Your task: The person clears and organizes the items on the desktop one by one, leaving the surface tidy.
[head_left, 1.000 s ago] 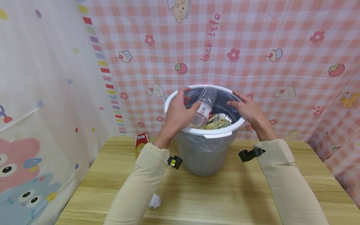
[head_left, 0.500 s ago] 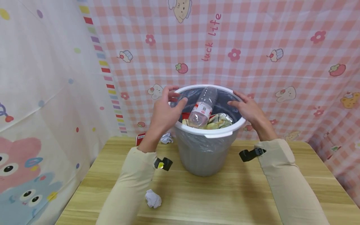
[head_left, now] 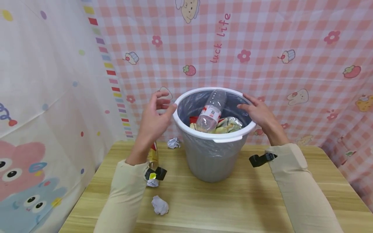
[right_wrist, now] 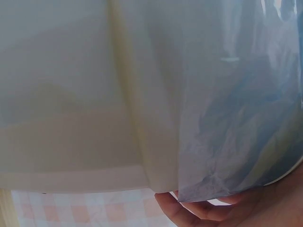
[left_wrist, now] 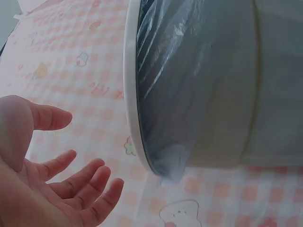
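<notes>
A grey trash can [head_left: 214, 161] with a white rim and a clear plastic liner stands upright near the back of the table. In it a clear plastic bottle [head_left: 212, 111] with a red and white label leans over a crumpled green-and-silver wrapper [head_left: 229, 125] and something red. My right hand [head_left: 260, 113] grips the can's right rim, thumb over the opening and fingers outside; in the right wrist view its fingertips lie against the liner. Off the left side of the rim, my left hand [head_left: 155, 116] holds nothing; its fingers are spread and relaxed in the left wrist view.
Crumpled white paper balls lie on the wooden table [head_left: 227, 207]: one paper ball [head_left: 174, 143] beside the can, another paper ball [head_left: 160, 205] nearer the front. A red and yellow package [head_left: 152, 157] is partly hidden behind my left wrist. A checked curtain [head_left: 262, 38] hangs behind.
My left hand has moved left, from over the can's opening to outside its rim, uncovering the bottle and one paper ball. The right hand stays at the rim.
</notes>
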Demonstrator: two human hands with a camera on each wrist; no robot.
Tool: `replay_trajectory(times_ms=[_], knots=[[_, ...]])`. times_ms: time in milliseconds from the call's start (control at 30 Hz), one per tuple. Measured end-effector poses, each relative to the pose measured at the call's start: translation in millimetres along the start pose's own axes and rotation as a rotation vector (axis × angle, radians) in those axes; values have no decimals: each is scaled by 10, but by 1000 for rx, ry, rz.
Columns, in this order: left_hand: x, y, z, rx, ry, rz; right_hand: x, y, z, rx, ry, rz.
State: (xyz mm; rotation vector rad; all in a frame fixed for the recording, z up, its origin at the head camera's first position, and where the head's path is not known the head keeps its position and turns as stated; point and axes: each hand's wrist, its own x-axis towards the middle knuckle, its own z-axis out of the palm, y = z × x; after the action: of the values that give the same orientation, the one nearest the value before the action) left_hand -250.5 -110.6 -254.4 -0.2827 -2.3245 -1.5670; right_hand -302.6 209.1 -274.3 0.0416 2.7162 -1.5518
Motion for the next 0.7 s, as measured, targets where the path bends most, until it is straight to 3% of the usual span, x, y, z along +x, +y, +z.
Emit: replay_trajectory(times_ms=[100,267,700], knots=[[-11,-49,-49,-34,1,-4,0,5,-4,5,0,1],[-35,-169,-120,10,26,-17,3,-2,5,0,3,-1],[-70,-483,-238,64,21,-134,0,6,7,-14,16,1]])
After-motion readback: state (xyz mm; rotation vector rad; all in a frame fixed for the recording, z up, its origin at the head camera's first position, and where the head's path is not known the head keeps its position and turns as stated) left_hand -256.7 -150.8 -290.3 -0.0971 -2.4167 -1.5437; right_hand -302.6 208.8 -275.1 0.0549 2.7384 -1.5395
